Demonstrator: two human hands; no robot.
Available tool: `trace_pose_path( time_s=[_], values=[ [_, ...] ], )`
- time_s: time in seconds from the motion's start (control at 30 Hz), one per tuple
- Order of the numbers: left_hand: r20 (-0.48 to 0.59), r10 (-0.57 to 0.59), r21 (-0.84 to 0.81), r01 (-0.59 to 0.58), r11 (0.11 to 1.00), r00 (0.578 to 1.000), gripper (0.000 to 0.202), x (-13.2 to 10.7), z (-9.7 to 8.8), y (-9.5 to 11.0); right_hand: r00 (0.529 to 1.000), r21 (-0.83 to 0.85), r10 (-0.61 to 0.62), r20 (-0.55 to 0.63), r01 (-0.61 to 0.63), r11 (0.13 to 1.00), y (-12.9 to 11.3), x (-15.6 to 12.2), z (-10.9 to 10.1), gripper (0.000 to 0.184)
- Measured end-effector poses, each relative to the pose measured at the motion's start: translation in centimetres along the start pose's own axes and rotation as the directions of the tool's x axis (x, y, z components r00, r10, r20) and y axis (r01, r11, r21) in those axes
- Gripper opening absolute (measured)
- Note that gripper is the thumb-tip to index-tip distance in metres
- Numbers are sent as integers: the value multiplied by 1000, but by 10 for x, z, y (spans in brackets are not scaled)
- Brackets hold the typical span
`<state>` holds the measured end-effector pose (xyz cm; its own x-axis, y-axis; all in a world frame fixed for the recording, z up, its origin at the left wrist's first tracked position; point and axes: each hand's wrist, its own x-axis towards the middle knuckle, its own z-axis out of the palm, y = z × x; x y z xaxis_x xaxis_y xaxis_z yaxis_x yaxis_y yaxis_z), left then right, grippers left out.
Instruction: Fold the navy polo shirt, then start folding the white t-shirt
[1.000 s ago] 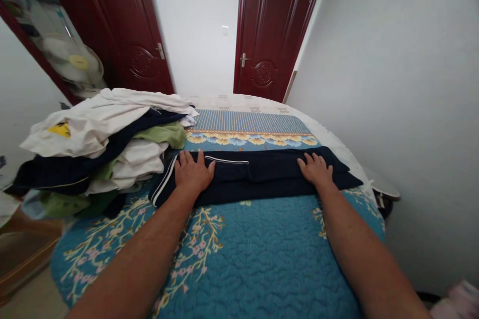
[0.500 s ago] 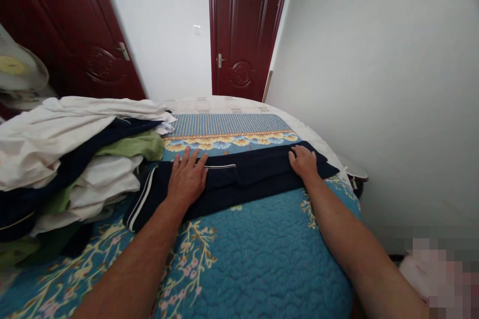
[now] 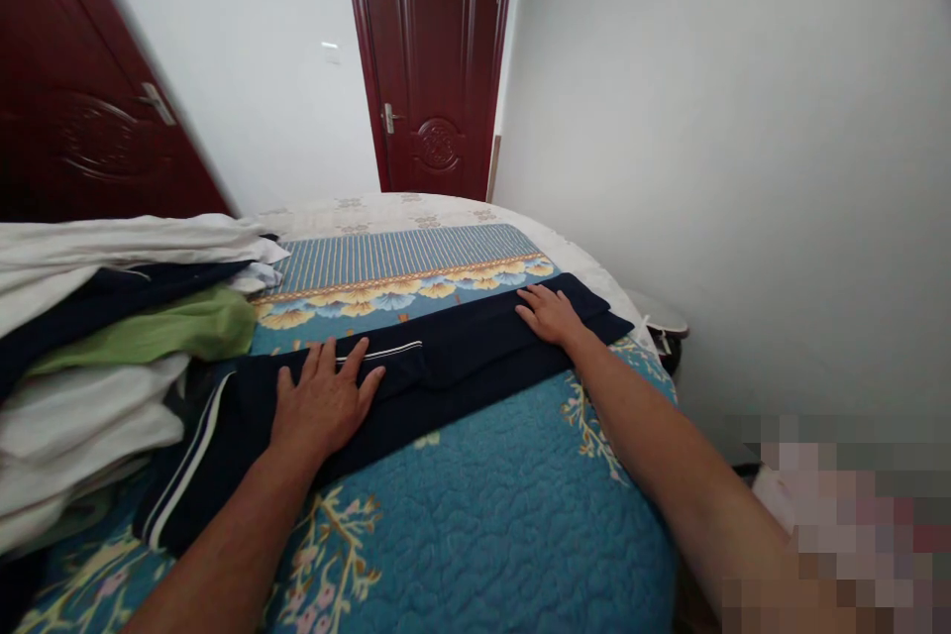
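Note:
A folded navy garment with white side stripes [image 3: 446,376] lies across a blue quilted bedspread [image 3: 482,515], its striped end towards the left. My left hand [image 3: 323,406] presses flat on the garment's left part, fingers spread and holding nothing. My right hand [image 3: 550,315] rests flat near the garment's far right end, also not gripping. A thin white stripe [image 3: 378,353] runs along a fold beside my left fingers.
A tall pile of white, navy and green clothes [image 3: 96,337] stands on the bed at left, touching the garment's end. A white wall [image 3: 743,168] runs along the right. Dark red doors stand ahead and at left. A round pale object [image 3: 658,317] sits behind the bed's right edge.
The whole view has swung, so the bed, doors and clothes pile sit further left. Both hands remain flat on the navy garment, which shows no clear shift on the bed.

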<state>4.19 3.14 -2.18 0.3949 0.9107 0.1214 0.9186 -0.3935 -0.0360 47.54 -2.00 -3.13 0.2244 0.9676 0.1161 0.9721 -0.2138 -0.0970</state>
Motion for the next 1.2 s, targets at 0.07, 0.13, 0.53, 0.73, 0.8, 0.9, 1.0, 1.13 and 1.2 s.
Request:
trace_pose_path(
  time_s=[0.07, 0.13, 0.53, 0.73, 0.8, 0.9, 1.0, 1.13, 1.2],
  values=[
    [13, -9, 10, 9, 1000, 1000, 74, 1, -1, 0, 999, -21, 48, 8, -47, 999, 21, 5, -4, 61],
    [22, -13, 10, 13, 1000, 1000, 75, 1, -1, 0, 993, -53, 119, -6, -119, 992, 45, 5, -7, 61],
    [5, 25, -16, -25, 1000, 1000, 81, 7, 8, -8, 837, -73, 502, -219, -527, 847, 121, -23, -21, 55],
    [7, 19, -12, -19, 1000, 1000, 80, 6, 4, -6, 828, -45, 550, -111, -557, 829, 117, -19, -27, 53],
    [4, 20, -9, -20, 1000, 1000, 79, 5, 3, -5, 830, -43, 550, -92, -555, 831, 117, -19, -29, 54],
    [-3, 23, -15, -23, 1000, 1000, 79, 5, 3, -5, 831, -35, 553, -63, -556, 831, 116, -20, -31, 57],
    [-2, 22, -18, -22, 1000, 1000, 80, 6, 5, -6, 839, -23, 541, -53, -543, 840, 115, -21, -32, 55],
    [-5, 25, -21, -25, 999, 1000, 81, 7, 6, -7, 875, -11, 469, -120, -473, 881, 114, -22, -33, 48],
    [-6, 26, -20, -26, 999, 1000, 81, 6, 6, -7, 900, -11, 405, -161, -412, 911, 112, -23, -36, 46]
  ],
)
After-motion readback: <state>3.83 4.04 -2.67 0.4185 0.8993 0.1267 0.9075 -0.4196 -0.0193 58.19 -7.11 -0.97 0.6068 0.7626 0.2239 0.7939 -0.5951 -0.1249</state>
